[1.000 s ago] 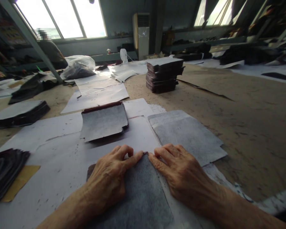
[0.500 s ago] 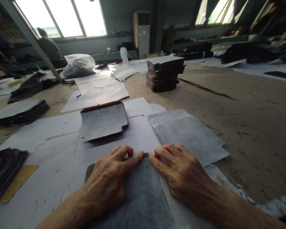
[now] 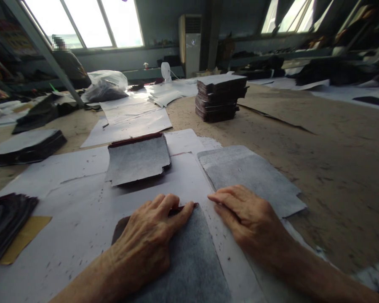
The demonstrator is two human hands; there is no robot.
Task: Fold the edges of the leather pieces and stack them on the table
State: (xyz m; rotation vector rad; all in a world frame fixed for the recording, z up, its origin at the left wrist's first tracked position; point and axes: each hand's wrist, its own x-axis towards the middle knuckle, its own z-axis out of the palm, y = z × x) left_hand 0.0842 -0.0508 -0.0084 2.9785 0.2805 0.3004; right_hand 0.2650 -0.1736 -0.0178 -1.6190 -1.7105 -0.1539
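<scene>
A grey-backed sheet [image 3: 189, 256], dark on its other face, lies before me with its far edge folded over in a dark red-brown strip. My left hand [image 3: 148, 235] covers its left part, with bent fingers and thumb pinching the folded edge near the far right corner. Just right of that corner, my right hand [image 3: 244, 219] hovers over or rests on the white paper; I cannot tell which. Its fingers are stretched out and the thumb is slightly apart, with nothing seen between them. Another grey sheet [image 3: 246, 172] lies beyond the right hand.
Beyond my left hand lies a small pile of grey-backed pieces [image 3: 139, 162] with folded edges. A taller stack [image 3: 219, 101] stands farther back. More stacks [image 3: 28, 145] and dark pieces [image 3: 9, 225] on yellow card [image 3: 27, 240] lie left. A person [image 3: 69, 65] is near the window.
My right hand has left the folded corner and moved a little to the right. The left hand stays on the folded edge, its thumb now nearer the corner.
</scene>
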